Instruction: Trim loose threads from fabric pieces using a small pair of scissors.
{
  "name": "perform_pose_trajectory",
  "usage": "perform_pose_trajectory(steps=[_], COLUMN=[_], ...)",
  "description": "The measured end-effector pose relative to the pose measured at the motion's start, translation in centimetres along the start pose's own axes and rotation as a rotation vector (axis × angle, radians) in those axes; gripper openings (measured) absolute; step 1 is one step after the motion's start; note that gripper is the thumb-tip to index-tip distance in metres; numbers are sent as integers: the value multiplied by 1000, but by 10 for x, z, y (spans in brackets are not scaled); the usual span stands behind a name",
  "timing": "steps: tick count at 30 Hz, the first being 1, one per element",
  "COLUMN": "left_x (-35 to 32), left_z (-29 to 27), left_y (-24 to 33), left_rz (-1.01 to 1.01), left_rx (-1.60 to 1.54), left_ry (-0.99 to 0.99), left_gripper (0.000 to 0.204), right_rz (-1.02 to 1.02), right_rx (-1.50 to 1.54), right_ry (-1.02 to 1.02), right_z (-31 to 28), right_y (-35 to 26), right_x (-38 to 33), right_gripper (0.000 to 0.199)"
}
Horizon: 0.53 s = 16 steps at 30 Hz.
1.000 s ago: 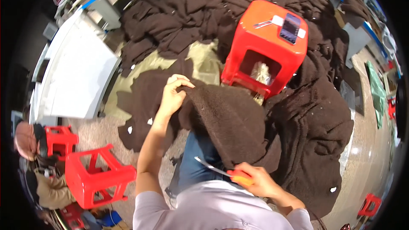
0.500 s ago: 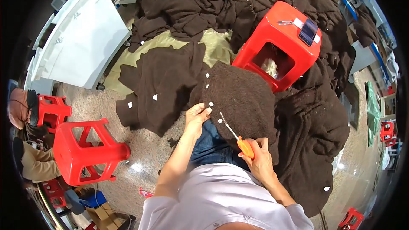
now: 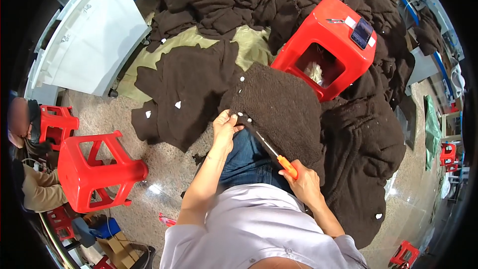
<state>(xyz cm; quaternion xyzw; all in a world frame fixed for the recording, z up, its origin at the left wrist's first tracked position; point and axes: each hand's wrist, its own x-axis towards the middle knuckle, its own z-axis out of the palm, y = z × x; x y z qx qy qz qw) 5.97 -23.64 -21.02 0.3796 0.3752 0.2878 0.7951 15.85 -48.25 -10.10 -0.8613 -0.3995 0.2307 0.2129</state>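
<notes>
A dark brown knitted garment [image 3: 284, 104] lies over my lap, with several white buttons [image 3: 242, 78] along its left edge. Pinched on that edge beside the buttons, my left hand [image 3: 224, 128] holds the fabric. My right hand [image 3: 304, 184] grips an orange-handled tool [image 3: 288, 167] with a thin metal shaft. The shaft points up and left along the garment's edge, towards my left fingers. Its tip is hard to make out against the brown knit.
Ahead, a red stool [image 3: 343, 25] bears a phone [image 3: 362, 33] and small tweezers [image 3: 335, 21]. Brown garments [image 3: 209, 5] are heaped behind it. A second red stool [image 3: 99, 172] lies tipped at the left, below a white bin [image 3: 94, 35]. Another person's leg [image 3: 42, 189] shows at the far left.
The tool's tip has moved onto the garment's edge near my left fingers, and that edge is now folded and lifted there. The whole view has shifted slightly.
</notes>
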Motion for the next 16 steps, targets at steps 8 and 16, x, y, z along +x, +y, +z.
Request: perform_pose_trajectory(steps=[8, 16], left_x=[3, -17], left_z=[-16, -45], left_y=[7, 83], left_rz=[68, -630], left_rx=[90, 691], left_ry=[-138, -969], left_gripper=[9, 27], right_rz=[-84, 520], right_rx=[149, 450], right_ry=[31, 469], right_z=[1, -108], right_y=[7, -7], right_x=[-4, -17], right_gripper=[25, 36])
